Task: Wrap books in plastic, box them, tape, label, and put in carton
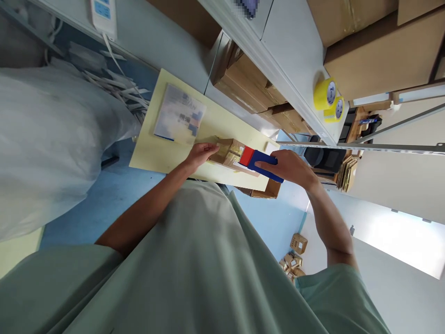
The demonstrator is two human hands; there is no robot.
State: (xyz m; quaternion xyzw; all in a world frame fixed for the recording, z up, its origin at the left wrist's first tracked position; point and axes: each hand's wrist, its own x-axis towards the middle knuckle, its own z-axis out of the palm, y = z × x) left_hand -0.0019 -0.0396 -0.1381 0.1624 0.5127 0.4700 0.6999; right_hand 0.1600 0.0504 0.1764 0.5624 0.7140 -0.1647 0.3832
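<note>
On the pale yellow board (153,150) lies a small cardboard box (225,150) with clear tape over its top. My left hand (201,155) is closed at the box's left end, thumb and fingers pinching its edge. A tape dispenser (262,163), blue with a red front part, is in the grip of my right hand (290,167). Its red end rests against or just over the box's right part; I cannot tell which. Left of the box sits a flat clear plastic packet (180,112) with printing on it.
Two yellow tape rolls (325,94) stand on the shelf (292,60) at upper right, near large cartons (385,60). More cardboard boxes (250,79) sit beneath that shelf. A big white plastic bag (62,144) bulges at left. An open carton (273,189) is below the board's right end.
</note>
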